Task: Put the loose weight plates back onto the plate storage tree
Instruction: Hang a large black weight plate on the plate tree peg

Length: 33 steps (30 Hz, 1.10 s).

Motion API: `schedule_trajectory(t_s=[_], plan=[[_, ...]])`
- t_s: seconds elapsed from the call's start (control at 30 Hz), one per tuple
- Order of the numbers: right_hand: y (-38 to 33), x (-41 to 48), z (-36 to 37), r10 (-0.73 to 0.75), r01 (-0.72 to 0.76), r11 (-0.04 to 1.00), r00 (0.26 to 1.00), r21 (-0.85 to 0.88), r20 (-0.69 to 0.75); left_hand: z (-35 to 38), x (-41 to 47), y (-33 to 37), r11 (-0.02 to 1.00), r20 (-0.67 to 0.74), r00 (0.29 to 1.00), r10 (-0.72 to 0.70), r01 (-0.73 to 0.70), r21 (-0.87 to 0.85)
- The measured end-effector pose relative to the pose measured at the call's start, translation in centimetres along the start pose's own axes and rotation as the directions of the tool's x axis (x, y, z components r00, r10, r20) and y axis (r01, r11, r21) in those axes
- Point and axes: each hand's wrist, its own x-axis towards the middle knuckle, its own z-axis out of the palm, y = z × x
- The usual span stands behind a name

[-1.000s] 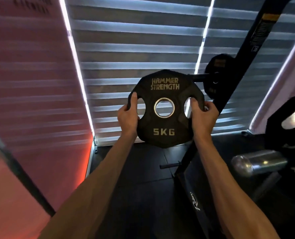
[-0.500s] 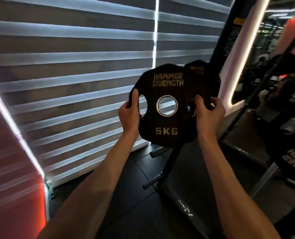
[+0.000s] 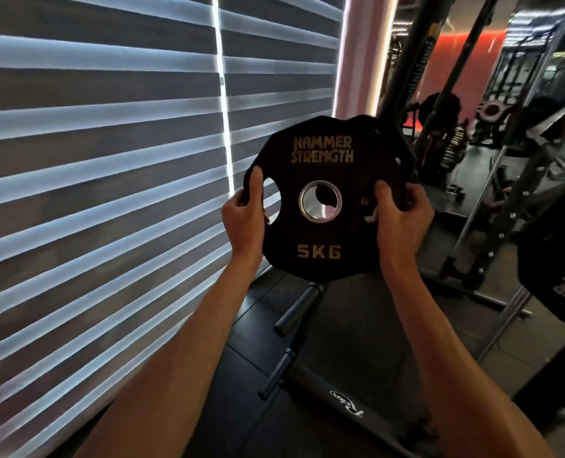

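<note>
A round black rubber-coated weight plate point(image 3: 320, 206), lettered "HAMMER STRENGTH" at the top and "5KG" at the bottom in gold, is held upright in the air at arm's length, its printed face turned toward the camera. A shiny metal ring lines its centre hole, and a grip cut-out opens on each side of that hole.

The left hand point(image 3: 246, 214) is closed on the plate's left rim, thumb lying on the front face and fingers curled through the left cut-out. The right hand point(image 3: 398, 214) is closed on the right rim in the same way, thumb on the front and fingers wrapped behind the edge at the right cut-out. Both bare forearms reach up from the bottom of the frame.

Directly behind the held plate, and overlapping it at the upper right, sits a second black weight plate point(image 3: 391, 140) of similar shape on the black metal plate storage tree point(image 3: 403, 77), whose slanted upright post rises toward the top of the view. Whether the two plates touch cannot be told. Below the held plate, two bare dark cylindrical storage pegs point(image 3: 296, 309) stick out from the tree toward the lower left, one above the other. The tree's base stands on the dark rubber floor point(image 3: 241, 365).

To the left hangs a wall of grey and white striped window blinds point(image 3: 92, 160). To the right a mirror point(image 3: 506, 110) reflects gym racks and a red wall.
</note>
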Motion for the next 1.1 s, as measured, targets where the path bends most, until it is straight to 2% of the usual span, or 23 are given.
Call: schedule_trajectory(t_s=[0.2,0.3,0.57,0.63,0.8,0.93,1.1], plan=[[2.6,1.8,1.7,-0.009,0.004,0.998,0.998,-0.070,-0.068,2.6,3.6,-3.1,0.999,0.100,0.994,-0.034,0.038,-0.035],[3.6,2.5,1.9,-0.028,0.013,0.992,0.993,-0.129,-0.111,4.0,4.1,-4.2,0.992,0.153,0.984,-0.094,0.106,-0.073],[5.2,3.2,2.9,-0.140,0.097,0.974,0.968,-0.205,-0.208,6.3,6.6,-6.0,0.985,0.267,0.959,-0.097,0.131,-0.112],[5.6,3.1,3.3,-0.156,0.106,0.968,0.964,-0.228,-0.216,6.7,7.3,-6.5,0.981,0.312,0.943,-0.118,0.159,-0.109],[6.5,3.3,3.4,-0.221,0.143,0.929,0.954,-0.342,-0.200,7.7,8.1,-7.7,0.972,0.440,0.895,-0.065,0.157,-0.176],[8.0,4.4,3.1,-0.158,0.071,0.904,0.972,-0.422,-0.175,9.1,9.8,-7.7,0.968,0.539,0.841,-0.035,0.162,-0.190],[10.2,5.4,3.4,-0.057,-0.040,0.904,0.975,-0.426,-0.214,11.6,12.5,-7.7,0.981,0.620,0.785,0.003,0.119,-0.155]])
